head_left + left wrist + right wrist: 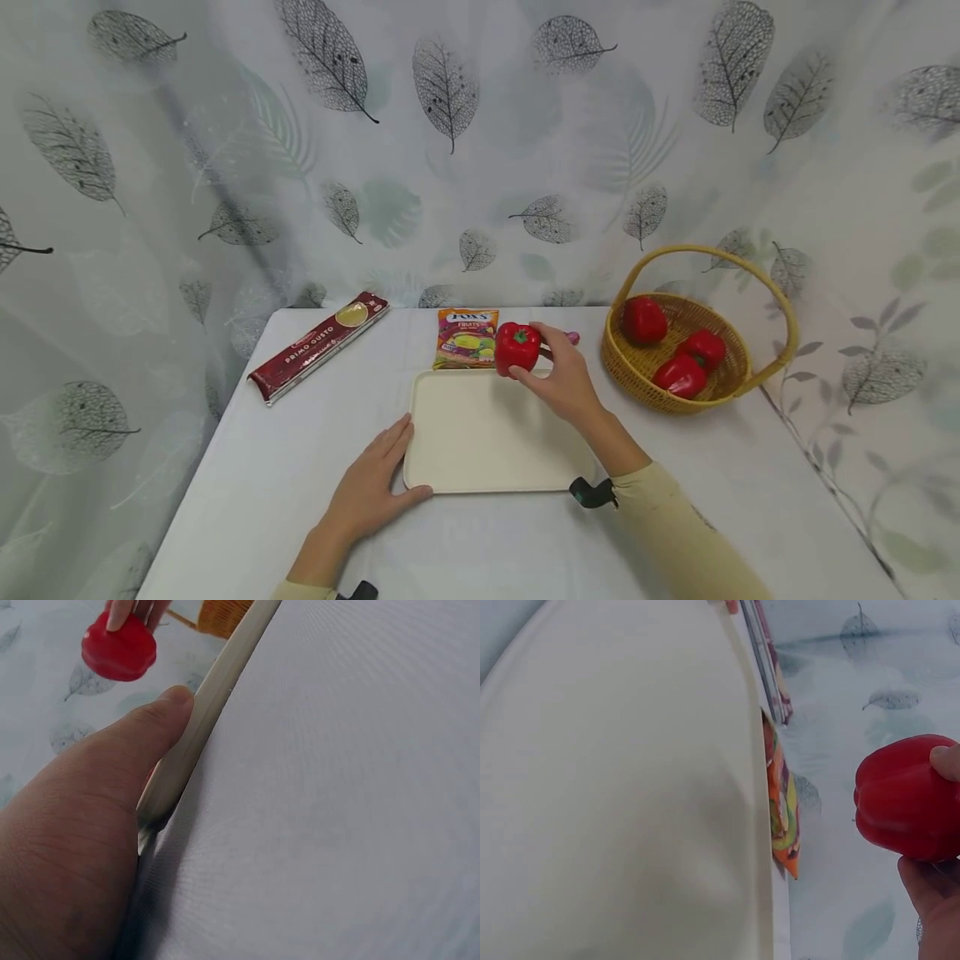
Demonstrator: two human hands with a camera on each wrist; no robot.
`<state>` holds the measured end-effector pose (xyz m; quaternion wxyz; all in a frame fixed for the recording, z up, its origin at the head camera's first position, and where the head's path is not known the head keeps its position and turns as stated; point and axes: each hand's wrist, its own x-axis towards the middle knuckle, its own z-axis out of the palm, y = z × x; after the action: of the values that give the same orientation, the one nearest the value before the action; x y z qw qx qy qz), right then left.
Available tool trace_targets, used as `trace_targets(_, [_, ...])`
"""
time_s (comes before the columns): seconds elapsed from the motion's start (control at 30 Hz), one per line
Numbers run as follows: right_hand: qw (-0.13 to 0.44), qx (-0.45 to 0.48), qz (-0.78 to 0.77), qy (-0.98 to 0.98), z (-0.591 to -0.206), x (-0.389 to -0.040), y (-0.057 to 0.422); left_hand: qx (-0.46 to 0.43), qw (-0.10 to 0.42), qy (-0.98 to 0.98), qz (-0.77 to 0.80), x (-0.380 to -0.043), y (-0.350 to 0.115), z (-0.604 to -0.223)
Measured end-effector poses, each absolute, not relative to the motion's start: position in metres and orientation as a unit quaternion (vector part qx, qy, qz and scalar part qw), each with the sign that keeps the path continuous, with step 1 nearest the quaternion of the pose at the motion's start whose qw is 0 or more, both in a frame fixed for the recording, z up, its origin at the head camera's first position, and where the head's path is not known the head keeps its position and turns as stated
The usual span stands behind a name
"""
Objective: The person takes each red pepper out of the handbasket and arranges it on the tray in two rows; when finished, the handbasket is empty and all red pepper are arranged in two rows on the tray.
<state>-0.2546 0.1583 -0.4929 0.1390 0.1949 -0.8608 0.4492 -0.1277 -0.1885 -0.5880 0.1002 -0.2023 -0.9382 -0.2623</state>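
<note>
My right hand point(561, 375) holds a red bell pepper point(517, 347) between thumb and fingers, raised over the back part of a cream rectangular tray point(487, 442). In the right wrist view the pepper point(907, 796) hangs clear of the tray's surface, with fingertips on either side of it. My left hand point(371, 483) rests at the tray's left edge near the front corner, its fingers fairly straight. The left wrist view shows its thumb lying against the tray's rim point(202, 724). A yellow wicker basket point(618, 371) stands to the right and contains several red peppers point(681, 377).
Behind the tray lies a Fox's Fruits candy bag point(467, 337). A long dark-red Primo Gusto packet point(318, 346) lies slanted at the back left. Some small purple thing point(573, 337) is mostly hidden behind my right hand. A leaf-print curtain point(480, 167) hangs behind the white table point(315, 450).
</note>
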Motion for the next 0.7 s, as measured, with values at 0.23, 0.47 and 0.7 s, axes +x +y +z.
trace_targets(0.23, [0.135,0.207,0.459,-0.853,-0.495,-0.257,0.141,-0.202,0.097,-0.94,-0.257,-0.127,-0.188,-0.587])
trace_targets(0.47, [0.126,0.215,0.465,-0.849,-0.499,-0.258,0.122,-0.2,0.108,-0.94,-0.253,-0.128,-0.188,-0.588])
trace_targets(0.7, [0.112,0.224,0.464,-0.85,-0.505,-0.26,0.101,-0.19,0.081,-0.945,-0.252,-0.128,-0.189,-0.587])
